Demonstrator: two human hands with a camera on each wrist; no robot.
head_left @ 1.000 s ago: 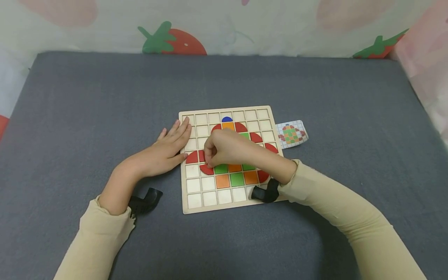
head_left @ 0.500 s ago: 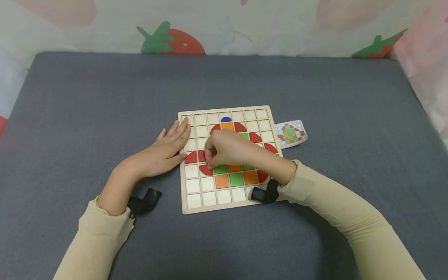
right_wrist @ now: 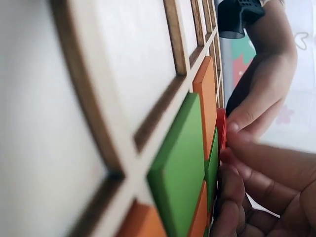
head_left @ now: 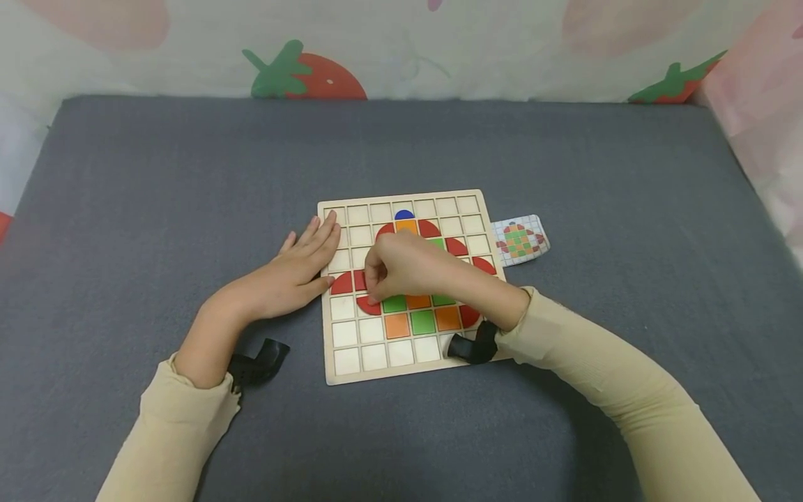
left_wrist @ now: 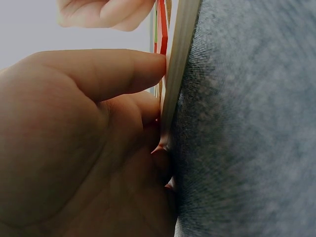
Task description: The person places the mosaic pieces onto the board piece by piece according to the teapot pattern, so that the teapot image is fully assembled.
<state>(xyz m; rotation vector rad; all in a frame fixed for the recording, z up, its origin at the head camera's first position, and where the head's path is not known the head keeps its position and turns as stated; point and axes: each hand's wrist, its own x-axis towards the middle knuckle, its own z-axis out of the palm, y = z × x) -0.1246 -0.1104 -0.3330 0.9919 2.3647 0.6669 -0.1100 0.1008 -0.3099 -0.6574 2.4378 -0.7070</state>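
Note:
A wooden grid board [head_left: 376, 374] lies on the grey cloth, with red, orange, green and blue tiles in its cells. My left hand [head_left: 295, 275] rests flat over the board's left edge, fingers spread, thumb beside a red quarter-round tile [head_left: 341, 284]. In the left wrist view, the left thumb [left_wrist: 131, 71] touches the board's rim. Over the board's middle, my right hand [head_left: 410, 265] has curled fingers, and its thumb and fingertip pinch a red quarter-round tile [head_left: 369, 307] at its cell. The right wrist view shows this red tile [right_wrist: 221, 123] at the fingertips. The right hand hides several middle cells.
A small printed pattern card [head_left: 522, 238] sticks out at the board's right edge. Black wrist mounts [head_left: 260, 362] sit at both cuffs, the right one over the board's lower right. A strawberry-print curtain [head_left: 502, 49] hangs behind the table.
Both hands keep their places on the board. The whole view shifts very slightly, and the tiles look the same.

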